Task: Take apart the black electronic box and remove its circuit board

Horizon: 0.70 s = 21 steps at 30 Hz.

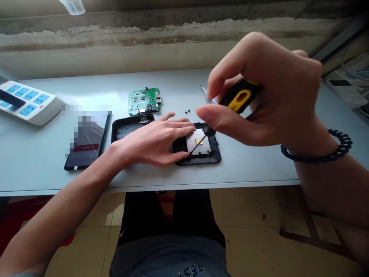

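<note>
Pale table (259,169) ahead: the black casing half (215,156) at centre looks light, brittle plastic best steadied by its rim, my left hand (155,144) spread flat on it, my right hand (268,92) at 1 o'clock pinched round the screwdriver (240,96).

The screwdriver (239,98) handle is yellow and black. The case (215,152) is black with a silver plate, the circuit board (144,100) green, the table (259,169) pale grey.

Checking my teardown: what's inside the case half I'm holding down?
A silver plate with a yellow pad, the screwdriver at its corner. The left hand hides the case's left side.
</note>
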Each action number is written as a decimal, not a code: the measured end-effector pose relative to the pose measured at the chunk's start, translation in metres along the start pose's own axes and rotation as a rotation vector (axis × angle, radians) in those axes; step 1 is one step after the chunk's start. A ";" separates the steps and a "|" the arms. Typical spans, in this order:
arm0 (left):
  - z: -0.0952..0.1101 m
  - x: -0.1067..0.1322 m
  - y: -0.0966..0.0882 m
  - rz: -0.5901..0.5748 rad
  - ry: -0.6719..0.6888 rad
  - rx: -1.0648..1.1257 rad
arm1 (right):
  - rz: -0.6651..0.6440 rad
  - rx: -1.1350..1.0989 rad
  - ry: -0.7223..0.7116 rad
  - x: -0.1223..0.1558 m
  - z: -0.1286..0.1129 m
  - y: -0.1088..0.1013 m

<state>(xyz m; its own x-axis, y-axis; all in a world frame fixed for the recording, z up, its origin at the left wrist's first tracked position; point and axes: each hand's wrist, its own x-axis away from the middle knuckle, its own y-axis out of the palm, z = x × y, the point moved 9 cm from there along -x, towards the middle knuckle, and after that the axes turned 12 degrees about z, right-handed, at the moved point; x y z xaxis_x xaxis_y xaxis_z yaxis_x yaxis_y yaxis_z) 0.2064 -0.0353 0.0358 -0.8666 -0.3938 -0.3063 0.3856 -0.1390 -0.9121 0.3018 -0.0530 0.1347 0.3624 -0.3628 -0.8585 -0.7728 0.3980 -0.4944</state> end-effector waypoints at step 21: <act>0.003 -0.002 -0.002 -0.020 -0.003 0.088 | -0.167 0.039 0.100 0.001 -0.009 0.001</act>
<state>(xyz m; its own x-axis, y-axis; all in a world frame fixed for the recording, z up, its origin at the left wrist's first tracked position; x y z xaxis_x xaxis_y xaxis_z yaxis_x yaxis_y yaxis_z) 0.2078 -0.0369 0.0393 -0.8735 -0.3925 -0.2878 0.3950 -0.2262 -0.8904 0.2964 -0.0604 0.1344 0.4290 -0.5074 -0.7473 -0.6846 0.3572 -0.6355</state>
